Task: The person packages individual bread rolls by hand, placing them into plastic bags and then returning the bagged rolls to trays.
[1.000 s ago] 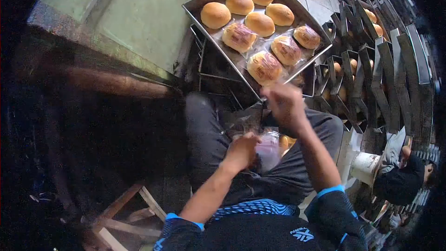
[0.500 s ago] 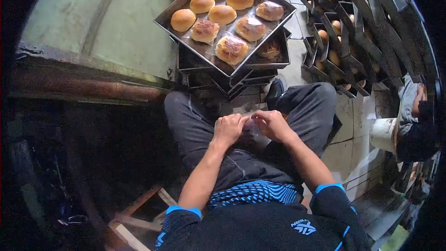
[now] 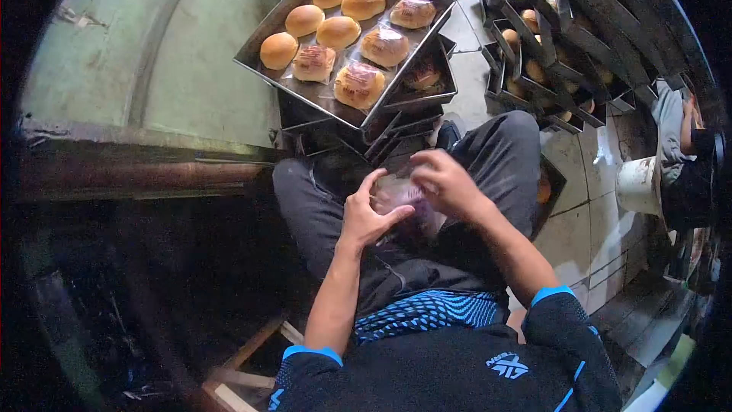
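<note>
A clear plastic bag (image 3: 408, 206) with purple-pink print is between my hands above my lap, blurred; its contents cannot be made out. My left hand (image 3: 364, 215) is at the bag's left side, thumb and fingers spread apart and the thumb reaching across its front. On the other side, my right hand (image 3: 444, 181) has its fingers curled at the bag's upper right edge, smeared by motion. Beyond my knees is a square metal tray (image 3: 255, 52) of round buns. Some buns are bare, such as one golden bun (image 3: 279, 51), and others sit in printed clear bags, like the wrapped bun (image 3: 359, 85) nearest me.
More dark trays (image 3: 316, 131) are stacked under the bun tray, one holding a wrapped bun (image 3: 422, 77). Several metal trays (image 3: 545, 53) with buns rise at the right. A pale green surface (image 3: 198, 53) lies left. Another person's arm (image 3: 690, 126) shows near a white bucket (image 3: 637, 185).
My hands have moved apart from a close pinch at the bag. The left thumb and fingers have spread, the right hand has lifted, and the bag looks wider. The view has shifted slightly.
</note>
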`<state>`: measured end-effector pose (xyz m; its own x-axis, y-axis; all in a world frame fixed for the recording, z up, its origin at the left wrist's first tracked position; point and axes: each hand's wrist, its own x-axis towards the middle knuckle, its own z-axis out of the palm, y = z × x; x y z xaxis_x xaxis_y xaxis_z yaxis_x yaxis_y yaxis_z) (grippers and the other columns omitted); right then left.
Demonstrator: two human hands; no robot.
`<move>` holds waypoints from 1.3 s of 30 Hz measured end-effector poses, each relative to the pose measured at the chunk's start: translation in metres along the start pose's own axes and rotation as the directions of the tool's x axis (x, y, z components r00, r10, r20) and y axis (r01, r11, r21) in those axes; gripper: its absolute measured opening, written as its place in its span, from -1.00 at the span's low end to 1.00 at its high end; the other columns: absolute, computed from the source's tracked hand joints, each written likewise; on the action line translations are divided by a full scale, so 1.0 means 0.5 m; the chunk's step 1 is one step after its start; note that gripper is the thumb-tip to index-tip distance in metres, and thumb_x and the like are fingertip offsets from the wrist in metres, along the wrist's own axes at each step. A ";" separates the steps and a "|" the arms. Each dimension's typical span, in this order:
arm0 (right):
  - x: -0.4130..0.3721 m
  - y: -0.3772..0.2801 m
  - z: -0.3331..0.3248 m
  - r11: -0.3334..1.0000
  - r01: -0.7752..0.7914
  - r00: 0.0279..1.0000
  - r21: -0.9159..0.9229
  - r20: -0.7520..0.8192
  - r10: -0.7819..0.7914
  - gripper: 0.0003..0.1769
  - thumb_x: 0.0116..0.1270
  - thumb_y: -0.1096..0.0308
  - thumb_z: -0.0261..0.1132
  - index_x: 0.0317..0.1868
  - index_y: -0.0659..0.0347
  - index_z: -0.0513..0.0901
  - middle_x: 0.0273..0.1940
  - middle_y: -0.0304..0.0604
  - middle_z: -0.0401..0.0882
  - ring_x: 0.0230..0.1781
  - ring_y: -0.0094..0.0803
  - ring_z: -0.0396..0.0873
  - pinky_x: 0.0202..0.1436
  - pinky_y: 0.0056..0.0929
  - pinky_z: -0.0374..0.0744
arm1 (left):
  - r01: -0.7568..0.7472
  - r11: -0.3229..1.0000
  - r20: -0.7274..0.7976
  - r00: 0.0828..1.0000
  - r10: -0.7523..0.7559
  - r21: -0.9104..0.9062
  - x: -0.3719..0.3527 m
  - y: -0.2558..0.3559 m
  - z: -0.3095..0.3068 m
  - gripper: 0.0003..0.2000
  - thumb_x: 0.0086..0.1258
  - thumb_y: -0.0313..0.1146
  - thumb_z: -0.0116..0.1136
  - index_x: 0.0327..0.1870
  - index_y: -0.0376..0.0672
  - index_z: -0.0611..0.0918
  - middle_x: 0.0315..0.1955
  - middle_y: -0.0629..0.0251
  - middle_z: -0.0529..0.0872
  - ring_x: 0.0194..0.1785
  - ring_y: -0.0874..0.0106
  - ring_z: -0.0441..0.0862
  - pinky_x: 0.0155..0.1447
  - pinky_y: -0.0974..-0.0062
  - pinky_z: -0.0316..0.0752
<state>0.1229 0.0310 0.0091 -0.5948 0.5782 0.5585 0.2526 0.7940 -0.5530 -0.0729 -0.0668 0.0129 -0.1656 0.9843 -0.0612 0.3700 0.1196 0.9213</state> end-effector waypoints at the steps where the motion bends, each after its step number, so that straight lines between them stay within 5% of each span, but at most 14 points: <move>1: 0.022 -0.013 -0.028 0.990 -0.117 0.992 0.075 -0.036 0.120 -0.76 0.15 0.61 0.36 -0.15 0.21 0.67 -0.21 -0.01 0.63 -0.24 -0.06 0.65 -0.15 -0.27 0.64 | 0.037 0.998 0.038 0.999 -0.035 -0.052 0.003 -0.011 -0.003 -0.74 0.23 -0.30 0.51 -0.15 -0.22 0.74 -0.31 0.29 0.78 -0.31 0.54 0.69 -0.18 0.54 0.58; 3: 0.064 -0.040 -0.085 0.870 -0.394 0.892 0.297 -0.103 0.440 -0.80 0.17 0.64 0.39 -0.19 0.24 0.78 -0.27 -0.08 0.70 -0.28 -0.34 0.66 -0.16 -0.46 0.61 | -0.101 0.995 0.144 0.984 0.100 0.002 0.021 -0.043 -0.027 -0.66 0.29 -0.33 0.47 0.03 -0.27 0.69 -0.18 0.28 0.77 -0.18 0.52 0.70 -0.05 0.57 0.59; 6: 0.099 -0.037 -0.091 0.682 -0.493 0.769 0.539 -0.097 0.632 -0.87 0.22 0.56 0.48 -0.20 0.31 0.82 -0.31 -0.15 0.76 -0.29 -0.53 0.65 -0.16 -0.57 0.58 | -0.016 0.588 -0.142 0.975 -0.169 -0.809 0.050 -0.018 -0.037 -0.86 0.48 -0.35 0.29 -0.11 -0.22 0.72 -0.21 0.38 0.76 -0.24 0.52 0.68 -0.12 0.57 0.60; 8: 0.113 -0.044 -0.060 0.595 -0.521 0.744 0.612 -0.017 0.668 -0.88 0.22 0.53 0.50 -0.22 0.30 0.82 -0.30 -0.16 0.76 -0.28 -0.51 0.66 -0.15 -0.57 0.59 | 0.039 0.635 -0.271 0.883 -0.383 -0.771 0.079 -0.018 -0.071 -0.85 0.51 -0.31 0.27 -0.12 -0.20 0.72 -0.30 0.43 0.75 -0.37 0.58 0.63 -0.23 0.64 0.58; 14: 0.304 -0.031 -0.005 0.968 -0.112 0.993 0.224 -0.008 0.117 -0.90 0.26 0.48 0.45 -0.23 0.29 0.75 -0.27 -0.13 0.74 -0.19 -0.21 0.67 0.01 -0.35 0.59 | -0.316 0.591 -0.619 0.663 -0.422 -0.742 0.118 -0.115 -0.161 -0.91 0.40 -0.44 0.38 -0.21 -0.22 0.70 -0.36 0.38 0.73 -0.44 0.63 0.57 -0.39 0.70 0.40; 16: 0.397 0.086 0.030 0.921 -0.302 0.945 0.244 -0.049 0.323 -0.78 0.37 0.28 0.38 -0.17 0.29 0.75 -0.16 -0.02 0.75 -0.06 -0.09 0.68 0.15 -0.23 0.58 | -0.331 0.493 -0.575 0.642 -0.507 -0.804 0.132 -0.112 -0.180 -0.96 0.44 -0.45 0.31 -0.22 -0.19 0.69 -0.37 0.37 0.74 -0.46 0.64 0.55 -0.40 0.71 0.38; 19: 0.576 0.359 0.082 0.832 -0.425 0.890 -0.357 0.002 0.455 -0.48 0.45 -0.05 0.23 0.04 0.29 0.72 0.09 0.21 0.67 0.15 0.01 0.63 0.29 -0.09 0.52 | -0.324 0.449 -0.541 0.650 -0.533 -0.833 0.127 -0.113 -0.190 -0.95 0.46 -0.42 0.29 -0.24 -0.15 0.70 -0.37 0.38 0.73 -0.51 0.72 0.50 -0.46 0.76 0.34; 23: 0.736 0.672 0.157 0.580 -0.630 0.718 -0.516 -0.104 0.688 -0.40 0.45 -0.12 0.12 -0.13 0.34 0.75 -0.15 0.19 0.73 -0.02 -0.01 0.70 0.11 -0.05 0.55 | -0.291 0.439 -0.508 0.675 -0.535 -0.850 0.128 -0.119 -0.193 -0.92 0.45 -0.40 0.30 -0.26 -0.18 0.68 -0.33 0.33 0.73 -0.62 0.78 0.39 -0.62 0.78 0.24; 26: 0.800 0.616 0.141 0.534 -0.821 0.530 -0.201 0.080 0.844 -0.53 0.35 0.05 0.13 -0.41 0.28 0.78 -0.39 0.00 0.72 -0.28 -0.15 0.70 -0.12 -0.13 0.59 | -0.316 0.439 -0.522 0.688 -0.504 -0.841 0.131 -0.122 -0.196 -0.90 0.45 -0.39 0.31 -0.28 -0.20 0.67 -0.32 0.33 0.72 -0.61 0.78 0.39 -0.64 0.78 0.23; 27: 0.820 0.610 0.134 0.540 -0.749 0.523 -0.383 0.159 0.838 -0.59 0.28 0.13 0.11 -0.42 0.25 0.76 -0.39 -0.06 0.71 -0.35 -0.24 0.66 -0.23 -0.15 0.56 | -0.301 0.449 -0.516 0.694 -0.502 -0.841 0.126 -0.133 -0.195 -0.89 0.46 -0.38 0.30 -0.27 -0.21 0.68 -0.31 0.34 0.72 -0.61 0.76 0.40 -0.60 0.77 0.29; 30: 0.780 0.527 0.114 0.564 -0.802 0.556 -0.198 0.096 0.825 -0.59 0.28 0.13 0.13 -0.41 0.27 0.76 -0.39 -0.01 0.71 -0.34 -0.22 0.66 -0.22 -0.13 0.54 | -0.357 0.463 -0.566 0.679 -0.467 -0.811 0.128 -0.150 -0.188 -0.90 0.47 -0.38 0.30 -0.23 -0.21 0.69 -0.31 0.35 0.72 -0.60 0.72 0.42 -0.55 0.73 0.35; 31: 0.767 0.537 0.100 0.628 -0.627 0.700 -0.461 0.022 0.714 -0.52 0.34 0.10 0.14 -0.19 0.42 0.73 -0.30 0.20 0.70 -0.26 -0.02 0.74 -0.20 -0.12 0.65 | -0.334 0.461 -0.548 0.683 -0.483 -0.822 0.135 -0.141 -0.189 -0.90 0.47 -0.36 0.30 -0.23 -0.19 0.68 -0.35 0.37 0.71 -0.55 0.69 0.48 -0.51 0.70 0.41; 35: 0.629 0.521 0.028 0.655 -0.677 0.570 0.336 -0.323 0.755 -0.42 0.46 0.02 0.05 0.16 0.40 0.57 0.03 0.20 0.66 -0.01 -0.06 0.70 0.06 -0.09 0.65 | -0.260 0.426 -0.460 0.745 -0.483 -0.867 0.127 -0.110 -0.198 -0.90 0.47 -0.34 0.30 -0.23 -0.13 0.67 -0.46 0.45 0.68 -0.46 0.64 0.58 -0.47 0.65 0.48; 39: 0.463 0.236 -0.077 0.046 -0.442 0.674 0.896 0.297 0.677 -0.40 0.44 0.04 0.20 0.30 0.31 0.45 0.14 0.04 0.61 0.10 -0.16 0.66 0.22 -0.11 0.63 | -0.219 0.486 -0.481 0.706 -0.520 -0.846 0.141 -0.091 -0.195 -0.88 0.48 -0.33 0.29 -0.18 -0.18 0.70 -0.53 0.47 0.61 -0.61 0.70 0.41 -0.59 0.68 0.32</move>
<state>0.0441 0.2658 0.0970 -0.4568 0.8708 -0.1817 -0.4091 -0.3871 -0.8263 -0.1904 -0.0156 0.0043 -0.7488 0.5704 -0.3375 -0.5578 -0.2672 0.7858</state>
